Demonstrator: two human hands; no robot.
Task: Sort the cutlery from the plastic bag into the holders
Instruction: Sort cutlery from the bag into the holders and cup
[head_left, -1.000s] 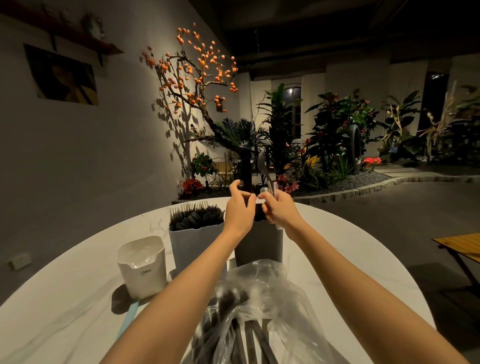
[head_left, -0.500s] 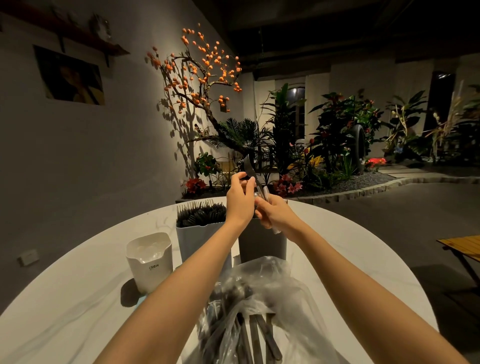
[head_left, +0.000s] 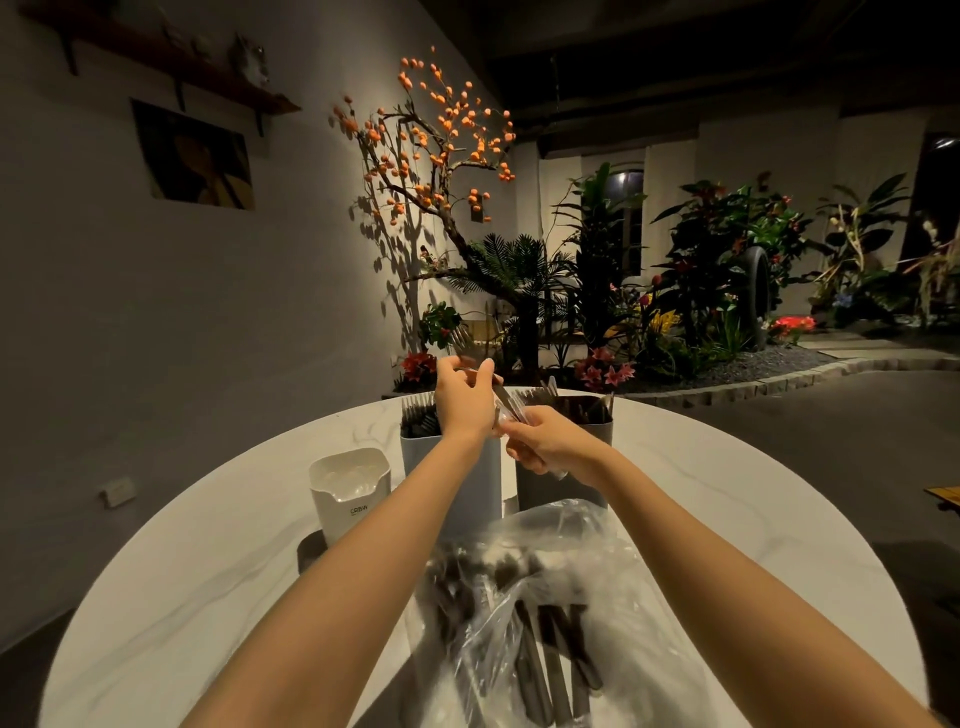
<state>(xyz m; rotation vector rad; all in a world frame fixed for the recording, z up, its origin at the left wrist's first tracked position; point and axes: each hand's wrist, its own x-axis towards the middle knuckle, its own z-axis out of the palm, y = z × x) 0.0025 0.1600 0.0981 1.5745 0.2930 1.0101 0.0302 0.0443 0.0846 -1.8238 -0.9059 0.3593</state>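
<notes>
Right, we have both hands up over the holders at the far side of the round white counter (head_left: 218, 561). Our left hand (head_left: 464, 400) hovers above the pale grey holder (head_left: 457, 483), its fingers (head_left: 485, 370) curled and pinching a thin piece of cutlery (head_left: 505, 399) that slants down toward the right. Whether that piece is a knife or something else, we cannot tell in this dim light. Our right hand (head_left: 548, 444) sits just beside it, in front of the dark grey holder (head_left: 563, 483), with its fingers wrapped round the lower end of the same piece and something clear and shiny that pokes out below the fist. The pale grey holder is packed with dark handles, and the dark grey holder shows a few utensil tips above its rim. A white holder (head_left: 350, 493) stands to the left of those two, apart from them. Closest to us lies the clear plastic bag (head_left: 545, 597), crumpled on the counter between our forearms, with several dark-handled pieces of cutlery still inside it. Beyond the counter we see an orange-fruited tree (head_left: 436, 150) against the wall.
</notes>
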